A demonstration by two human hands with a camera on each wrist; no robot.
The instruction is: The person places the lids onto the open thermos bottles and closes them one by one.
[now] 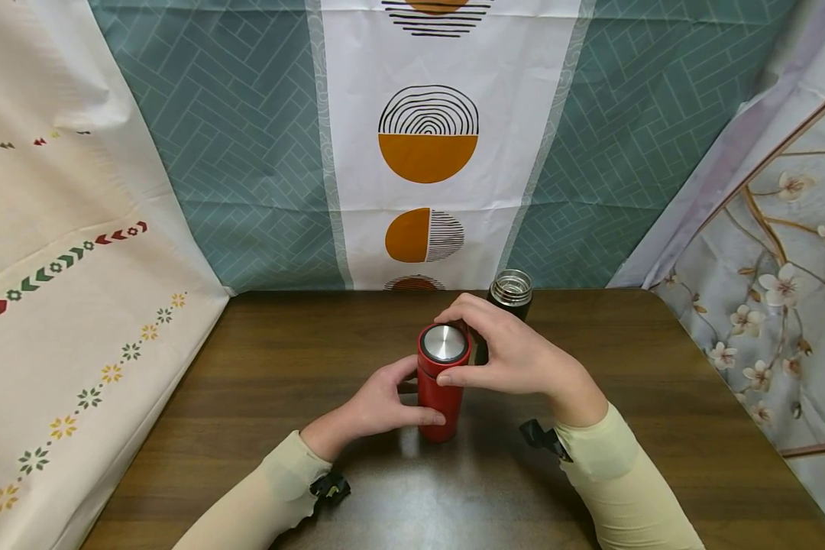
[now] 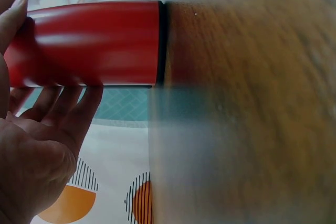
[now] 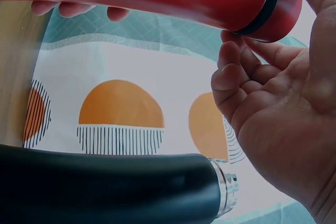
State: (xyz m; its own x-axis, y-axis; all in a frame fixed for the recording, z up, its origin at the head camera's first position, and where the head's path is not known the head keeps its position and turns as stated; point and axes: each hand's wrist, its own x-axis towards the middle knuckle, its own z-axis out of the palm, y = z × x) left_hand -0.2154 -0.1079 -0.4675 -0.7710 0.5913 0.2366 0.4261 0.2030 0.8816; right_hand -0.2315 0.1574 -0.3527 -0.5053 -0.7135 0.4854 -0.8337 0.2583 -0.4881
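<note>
A red thermos flask [image 1: 445,406] stands upright on the table, its red lid with a silver disc [image 1: 445,343] seated on top. My left hand [image 1: 378,401] grips the lower body, thumb across the front and fingers around the far side. At the top, my right hand [image 1: 509,351] pinches the lid between thumb and fingertips; in the right wrist view a black ring [image 3: 261,4] shows just below the lid. Behind that hand stands a black thermos flask [image 3: 110,187], lidless, its bare steel neck [image 1: 512,287] showing. My right hand hides much of its body in the head view.
The brown wooden table [image 1: 289,344] carries both flasks. A teal and white patterned cloth [image 1: 247,153] hangs along its back edge. A cream cloth [image 1: 76,267] lines the left side, and a floral cloth [image 1: 784,328] the right.
</note>
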